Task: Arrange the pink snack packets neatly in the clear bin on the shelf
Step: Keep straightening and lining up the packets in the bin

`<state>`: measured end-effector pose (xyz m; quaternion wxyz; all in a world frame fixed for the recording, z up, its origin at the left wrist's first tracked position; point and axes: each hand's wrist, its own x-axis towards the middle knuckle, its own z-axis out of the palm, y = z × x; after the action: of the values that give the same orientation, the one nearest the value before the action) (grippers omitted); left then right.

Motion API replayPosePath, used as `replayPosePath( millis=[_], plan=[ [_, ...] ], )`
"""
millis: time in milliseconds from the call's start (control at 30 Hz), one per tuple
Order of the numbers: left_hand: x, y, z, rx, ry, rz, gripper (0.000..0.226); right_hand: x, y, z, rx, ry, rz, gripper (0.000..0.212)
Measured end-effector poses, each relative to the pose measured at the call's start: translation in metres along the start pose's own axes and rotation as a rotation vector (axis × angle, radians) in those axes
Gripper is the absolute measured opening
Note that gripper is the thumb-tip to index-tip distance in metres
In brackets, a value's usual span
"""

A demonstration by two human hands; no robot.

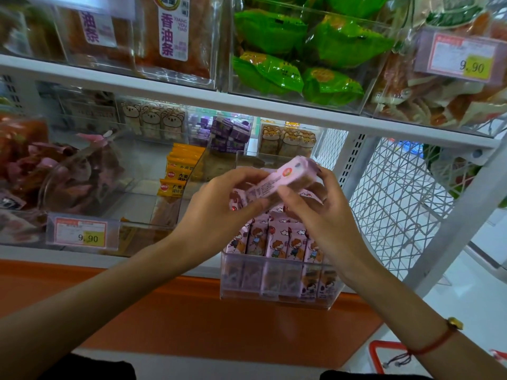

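Both hands raised over clear bin at shelf front edge. L. hand & r. hand each grasp a bundle of pink snack packets — fingers curled round it, bundle tilted, lying crosswise above bin. Row of pink packets stands upright inside bin w/ cartoon faces forward. Red cord bracelet on r. wrist — price tag at left.

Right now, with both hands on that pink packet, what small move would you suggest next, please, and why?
Probably turn the pink packet upright and lower it behind the front row in the clear bin. Both the left hand and right hand hold it sideways, while that row stands upright.
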<state>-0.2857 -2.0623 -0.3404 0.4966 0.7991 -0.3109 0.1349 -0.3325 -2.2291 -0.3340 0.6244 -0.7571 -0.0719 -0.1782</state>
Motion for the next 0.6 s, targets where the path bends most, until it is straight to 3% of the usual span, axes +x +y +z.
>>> replayPosePath(
  millis=[100,200,300,400,467,600],
  plan=[
    [-0.002,0.004,-0.002,0.109,0.059,0.079,0.038,0.001,-0.003,0.002,-0.011,0.017,0.127,0.062],
    [-0.003,0.008,-0.004,0.109,0.03,0.114,0.041,0.002,-0.003,-0.002,0.157,0.029,0.196,0.038],
    [0.0,0.005,-0.005,0.036,0.033,0.013,0.065,0.005,-0.004,-0.009,0.432,0.011,0.232,0.014],
    [0.003,0.002,-0.005,-0.052,0.016,-0.075,0.062,0.008,-0.002,-0.016,0.619,0.01,0.284,0.008],
    [0.003,0.001,-0.005,-0.097,0.039,-0.056,0.048,0.008,0.0,-0.017,0.649,-0.01,0.311,0.013],
    [0.002,0.002,-0.005,-0.171,0.082,0.011,0.034,0.008,0.002,-0.02,0.668,-0.032,0.346,0.051]
  ],
)
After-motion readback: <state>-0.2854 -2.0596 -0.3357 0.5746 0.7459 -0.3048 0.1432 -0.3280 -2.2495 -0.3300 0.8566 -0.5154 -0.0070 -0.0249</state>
